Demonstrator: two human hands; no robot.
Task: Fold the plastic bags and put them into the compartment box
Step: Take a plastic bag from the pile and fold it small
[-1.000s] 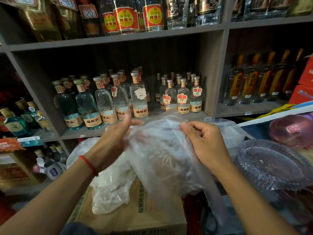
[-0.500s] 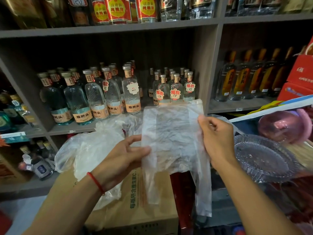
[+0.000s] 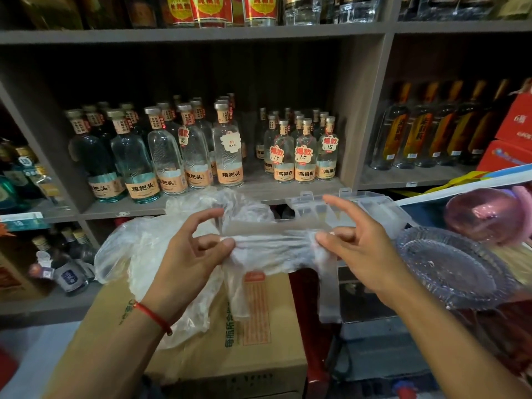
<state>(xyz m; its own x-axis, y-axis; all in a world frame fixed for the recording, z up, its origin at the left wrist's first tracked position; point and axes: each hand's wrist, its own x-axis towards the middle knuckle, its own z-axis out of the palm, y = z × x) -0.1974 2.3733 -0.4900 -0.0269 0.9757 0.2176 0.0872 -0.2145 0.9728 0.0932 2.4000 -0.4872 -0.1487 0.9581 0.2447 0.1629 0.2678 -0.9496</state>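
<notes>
A clear plastic bag (image 3: 273,250) is stretched sideways into a narrow band between my two hands, its handles hanging down below. My left hand (image 3: 195,254) pinches its left end between thumb and fingers. My right hand (image 3: 354,246) pinches the right end, index finger raised. Behind the left hand a heap of more clear plastic bags (image 3: 135,254) lies on a cardboard box (image 3: 259,335). The clear compartment box (image 3: 371,205) stands open just behind my right hand, partly hidden by it.
Shelves (image 3: 201,203) packed with glass liquor bottles (image 3: 227,151) stand right behind. A clear glass dish (image 3: 452,269) and a pink glass item (image 3: 486,214) sit at the right. Red cartons (image 3: 515,139) are stacked at the far right.
The bag was held up as a flat upright sheet; now it is gathered into a narrow horizontal band lower down, pulled taut between both hands.
</notes>
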